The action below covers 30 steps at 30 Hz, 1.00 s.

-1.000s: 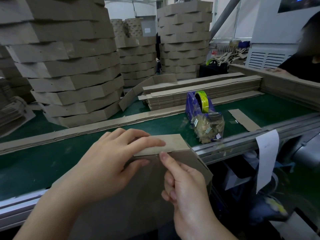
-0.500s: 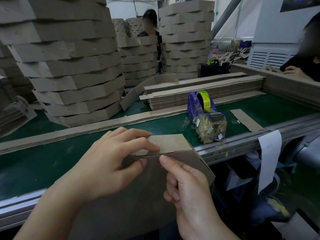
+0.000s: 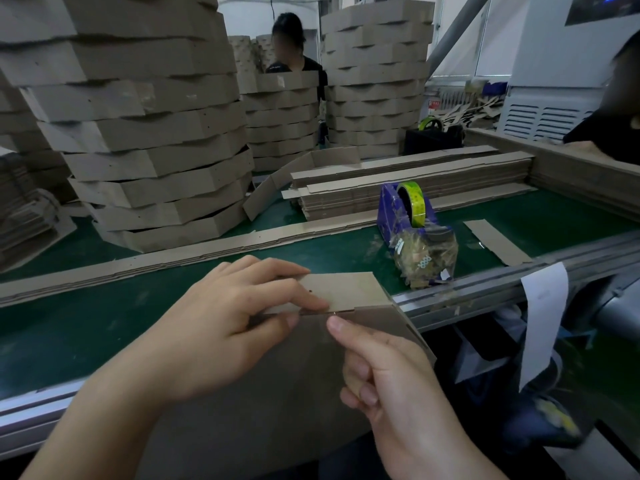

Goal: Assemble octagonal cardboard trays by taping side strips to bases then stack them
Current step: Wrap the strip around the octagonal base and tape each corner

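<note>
Cardboard strip [image 3: 341,291] still pinched by left hand [image 3: 221,327] — right hand [image 3: 391,382], fingers curled, thumb on base [image 3: 294,375].

I see the base [image 3: 277,393], a flat dark-brown board, filling the lower centre of the frame and tilted up toward me. A paler strip [image 3: 346,289] lies along its top edge, meeting it at a stepped seam. A long strip [image 3: 173,261] crosses mid-frame. Finished trays [image 3: 149,133] stand stacked at upper left, with a strip pile [image 3: 398,188] right of centre.
</note>
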{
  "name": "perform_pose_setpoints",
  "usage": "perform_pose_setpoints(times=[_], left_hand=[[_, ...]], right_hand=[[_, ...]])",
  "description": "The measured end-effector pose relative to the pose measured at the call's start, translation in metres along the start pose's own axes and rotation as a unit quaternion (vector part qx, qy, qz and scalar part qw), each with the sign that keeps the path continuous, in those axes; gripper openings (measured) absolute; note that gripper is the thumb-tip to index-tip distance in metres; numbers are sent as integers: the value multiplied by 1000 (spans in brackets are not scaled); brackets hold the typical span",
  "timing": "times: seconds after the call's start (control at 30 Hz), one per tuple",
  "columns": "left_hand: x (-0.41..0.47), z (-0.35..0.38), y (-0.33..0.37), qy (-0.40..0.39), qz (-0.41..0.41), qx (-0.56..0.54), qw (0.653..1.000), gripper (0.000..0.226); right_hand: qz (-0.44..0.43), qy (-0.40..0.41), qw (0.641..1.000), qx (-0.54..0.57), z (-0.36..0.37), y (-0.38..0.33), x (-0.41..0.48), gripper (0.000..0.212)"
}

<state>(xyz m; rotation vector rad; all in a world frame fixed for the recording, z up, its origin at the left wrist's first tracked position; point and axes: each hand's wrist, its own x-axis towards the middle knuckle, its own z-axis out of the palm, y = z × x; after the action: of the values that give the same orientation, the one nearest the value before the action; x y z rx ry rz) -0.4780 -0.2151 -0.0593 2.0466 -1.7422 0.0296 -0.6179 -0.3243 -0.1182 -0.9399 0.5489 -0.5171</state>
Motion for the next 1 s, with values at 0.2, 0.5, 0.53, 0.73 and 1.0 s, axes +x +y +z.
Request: perform_pose_setpoints(times=[0.2, 0.5, 0.53, 0.73, 1.0], left_hand=[[12, 10, 18, 91, -43, 80, 992, 32], [19, 24, 18, 171, -8, 102, 980, 33], [19, 24, 17, 173, 8, 106, 979, 35], [13, 20, 11, 169, 41, 138, 975, 35], [3, 19, 12, 114, 19, 216, 969, 30]], right_hand=[[-24, 13, 1000, 13, 6, 6, 2, 18], [-38, 17, 998, -39, -2, 4, 6, 18], [-36, 19, 998, -45, -3, 4, 7, 19], [-89, 75, 991, -62, -14, 10, 13, 24], [-395, 133, 825, -381, -40, -9, 52, 12]])
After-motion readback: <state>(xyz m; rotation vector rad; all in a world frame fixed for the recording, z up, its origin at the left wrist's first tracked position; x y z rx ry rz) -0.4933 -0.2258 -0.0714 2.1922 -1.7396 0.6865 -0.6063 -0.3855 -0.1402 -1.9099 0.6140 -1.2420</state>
